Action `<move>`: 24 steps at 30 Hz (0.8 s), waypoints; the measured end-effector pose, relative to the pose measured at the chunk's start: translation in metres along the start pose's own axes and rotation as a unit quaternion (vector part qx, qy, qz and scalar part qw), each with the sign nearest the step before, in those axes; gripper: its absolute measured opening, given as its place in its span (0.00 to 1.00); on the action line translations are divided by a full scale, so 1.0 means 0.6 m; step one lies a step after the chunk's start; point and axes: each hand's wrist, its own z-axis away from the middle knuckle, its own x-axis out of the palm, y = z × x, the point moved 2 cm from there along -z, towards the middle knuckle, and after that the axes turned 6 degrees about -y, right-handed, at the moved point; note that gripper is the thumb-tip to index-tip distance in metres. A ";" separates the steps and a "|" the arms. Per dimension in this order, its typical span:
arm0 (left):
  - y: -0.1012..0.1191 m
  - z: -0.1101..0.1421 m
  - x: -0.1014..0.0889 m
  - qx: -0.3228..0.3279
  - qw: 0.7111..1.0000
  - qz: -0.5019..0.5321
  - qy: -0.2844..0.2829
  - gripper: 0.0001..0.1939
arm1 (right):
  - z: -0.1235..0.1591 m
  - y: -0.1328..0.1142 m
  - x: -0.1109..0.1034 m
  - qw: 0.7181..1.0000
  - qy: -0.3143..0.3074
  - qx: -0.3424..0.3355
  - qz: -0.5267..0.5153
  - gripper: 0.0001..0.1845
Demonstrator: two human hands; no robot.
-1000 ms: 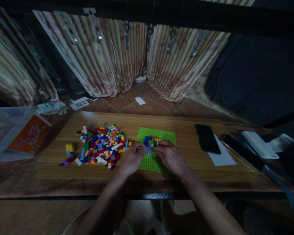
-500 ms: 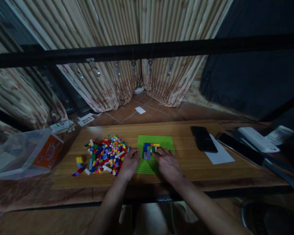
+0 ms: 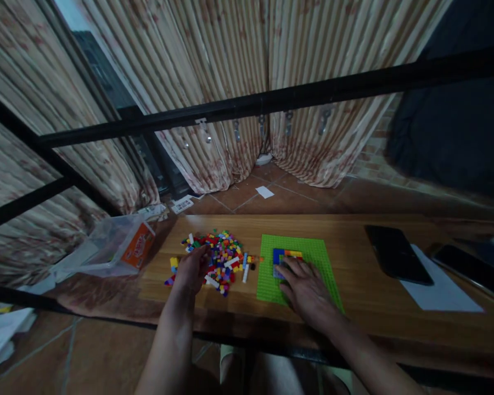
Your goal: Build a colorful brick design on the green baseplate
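Lower centre, your right hand (image 3: 309,293), fingers apart, partly covers the build (image 3: 278,255) on the green baseplate (image 3: 267,285), likely steadying it; your left hand (image 3: 191,270) reaches the loose bricks (image 3: 224,260), grip unclear.

Orange label (image 3: 137,247) on clear bin (image 3: 107,244), white lettering illegible, printed paper (image 3: 182,205) unreadable
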 end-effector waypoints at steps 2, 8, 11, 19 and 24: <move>0.007 -0.010 -0.014 0.025 0.999 0.013 0.031 0.06 | -0.002 0.010 0.001 1.000 -0.008 0.005 0.009 0.22; -0.007 -0.030 -0.014 0.090 0.994 -0.001 0.065 0.06 | -0.001 0.056 -0.012 0.999 -0.003 0.025 0.031 0.27; -0.020 -0.035 -0.004 0.126 0.989 -0.039 0.066 0.10 | -0.005 0.060 -0.013 0.999 0.019 0.040 0.023 0.22; -0.034 -0.046 0.000 0.209 0.963 -0.162 0.060 0.19 | -0.042 -0.029 -0.010 0.998 0.032 -0.006 -0.059 0.15; -0.029 -0.056 -0.014 0.217 0.966 -0.133 0.039 0.19 | -0.064 -0.085 -0.003 0.993 0.018 -0.051 -0.107 0.14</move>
